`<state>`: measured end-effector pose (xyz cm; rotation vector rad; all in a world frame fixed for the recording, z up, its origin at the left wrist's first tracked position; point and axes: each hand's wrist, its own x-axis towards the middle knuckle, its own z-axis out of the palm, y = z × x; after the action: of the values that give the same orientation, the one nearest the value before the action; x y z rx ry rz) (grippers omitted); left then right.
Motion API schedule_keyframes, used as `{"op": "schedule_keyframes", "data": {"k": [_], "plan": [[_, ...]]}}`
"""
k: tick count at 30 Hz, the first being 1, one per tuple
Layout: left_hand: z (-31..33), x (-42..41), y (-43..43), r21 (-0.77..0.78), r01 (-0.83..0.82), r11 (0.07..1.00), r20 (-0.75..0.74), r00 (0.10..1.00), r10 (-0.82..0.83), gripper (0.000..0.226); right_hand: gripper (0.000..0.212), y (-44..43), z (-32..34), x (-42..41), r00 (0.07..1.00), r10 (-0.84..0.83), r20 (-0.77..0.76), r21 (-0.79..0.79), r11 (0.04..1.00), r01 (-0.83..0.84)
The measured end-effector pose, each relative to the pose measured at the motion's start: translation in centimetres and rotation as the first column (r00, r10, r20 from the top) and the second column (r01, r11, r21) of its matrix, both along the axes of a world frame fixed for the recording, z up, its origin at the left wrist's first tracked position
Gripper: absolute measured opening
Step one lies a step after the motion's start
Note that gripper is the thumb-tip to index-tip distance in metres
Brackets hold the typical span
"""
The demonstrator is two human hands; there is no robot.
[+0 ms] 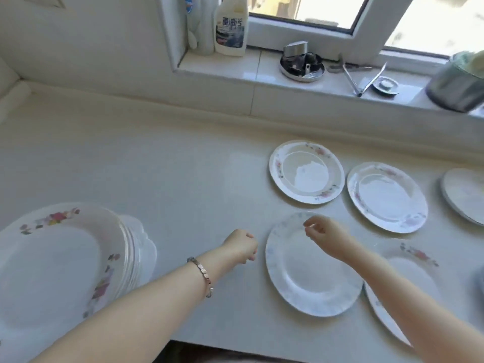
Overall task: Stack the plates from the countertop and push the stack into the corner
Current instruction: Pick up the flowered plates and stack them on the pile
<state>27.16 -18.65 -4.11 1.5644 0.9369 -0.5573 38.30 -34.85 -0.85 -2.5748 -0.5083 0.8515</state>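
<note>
While a stack of plates (60, 260) is waiting at the tabletop's (183, 179) near-left edge, both hands are closing on the nearest loose plate (311, 268), left hand (242, 246) and right hand (323, 231) loosely curled, grasping nothing, apparently to lift it across.

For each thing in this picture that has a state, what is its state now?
Plate stack: several plates piled, at left.
Blue-rimmed plate: lying flat, single, below right hand.
Two floral plates: lying flat, apart.
Left hand: empty, loosely curled.
Right hand: empty, over the blue-rimmed plate.
</note>
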Motion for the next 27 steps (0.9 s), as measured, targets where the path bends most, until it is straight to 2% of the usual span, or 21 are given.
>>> {"op": "schedule_keyframes", "data": {"k": [2, 4, 5, 9, 11, 14, 16, 18, 21, 24, 27], "plan": [[-1.6, 2.0, -2.8, 0.029, 0.014, 0.999, -0.041, 0.999, -0.013, 0.011, 0.014, -2.9, -0.4, 2.6, 0.996, -0.087, -0.019, 0.018, 0.996, 0.088], [-3.0, 3.6, -4.4, 0.106, -0.024, 0.994, -0.082, 0.996, 0.033, 0.033, 0.014, -5.2, -0.8, 4.7, 0.994, -0.109, 0.002, -0.016, 0.994, 0.109], [-3.4, 4.2, -4.9, 0.121, -0.066, 0.990, -0.092, 0.993, 0.077, 0.035, 0.016, -6.1, -1.0, 5.6, 0.993, -0.118, 0.004, -0.016, 0.993, 0.118], [-4.2, 5.1, -5.7, 0.233, -0.114, 0.966, -0.098, 0.985, 0.140, 0.030, 0.020, -7.9, -2.5, 8.6, 0.961, -0.252, -0.116, 0.031, 0.966, 0.257], [-4.5, 5.1, -5.8, 0.265, -0.121, 0.957, -0.065, 0.988, 0.143, 0.027, 0.021, -7.6, -3.1, 9.8, 0.871, -0.397, -0.291, 0.117, 0.888, 0.444], [-4.6, 5.0, -6.0, 0.224, -0.165, 0.960, -0.007, 0.985, 0.171, 0.024, 0.036, -6.2, -4.5, 12.0, 0.614, -0.567, -0.550, 0.120, 0.673, 0.730], [-4.7, 4.6, -6.0, 0.200, -0.203, 0.959, 0.038, 0.979, 0.199, 0.025, 0.043, -5.1, -5.5, 12.9, 0.434, -0.603, -0.670, 0.080, 0.522, 0.849], [-4.5, 4.5, -5.7, 0.215, -0.239, 0.947, 0.063, 0.971, 0.231, 0.020, 0.041, -3.9, -6.1, 13.8, 0.319, -0.564, -0.762, 0.082, 0.404, 0.911], [-3.3, 4.2, -4.6, 0.219, -0.296, 0.930, 0.112, 0.954, 0.277, 0.021, 0.041, -2.6, -7.1, 14.6, 0.239, -0.514, -0.824, 0.083, 0.308, 0.948], [-2.1, 3.4, -2.9, 0.214, -0.377, 0.901, 0.173, 0.923, 0.344, 0.012, 0.042, -1.4, -7.2, 14.8, 0.255, -0.528, -0.810, 0.088, 0.321, 0.943], [-1.3, 2.0, -1.0, 0.203, -0.468, 0.860, 0.226, 0.877, 0.424, 0.014, 0.038, -0.6, -6.3, 14.5, 0.259, -0.517, -0.816, 0.134, 0.266, 0.955]]}}
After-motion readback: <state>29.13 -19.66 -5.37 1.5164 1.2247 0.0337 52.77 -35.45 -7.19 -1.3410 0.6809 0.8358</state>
